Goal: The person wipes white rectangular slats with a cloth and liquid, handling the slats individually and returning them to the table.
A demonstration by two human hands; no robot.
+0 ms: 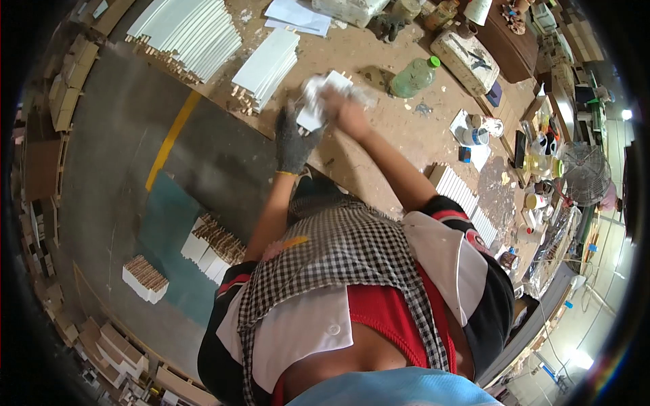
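In my left hand [294,143], which wears a dark grey glove, is a small white board [311,121] with wooden dowel pegs at its ends. The glove closes round its near left side, above the table's edge. My bare right hand [345,114] presses a white cloth [314,89] against the board's face; motion blurs both the cloth and the fingers. Just left of the board lies a stack of similar white boards [268,62] with pegs toward me. Behind that stack is a larger row of white boards [189,34].
On the brown worktable [355,159] stands a green-capped plastic bottle [414,76], right of my hands. Farther right are a stained white container [466,59], a paint can [475,136] and a fan [585,173]. More pegged boards [145,279] stand on a green floor sheet [166,237].
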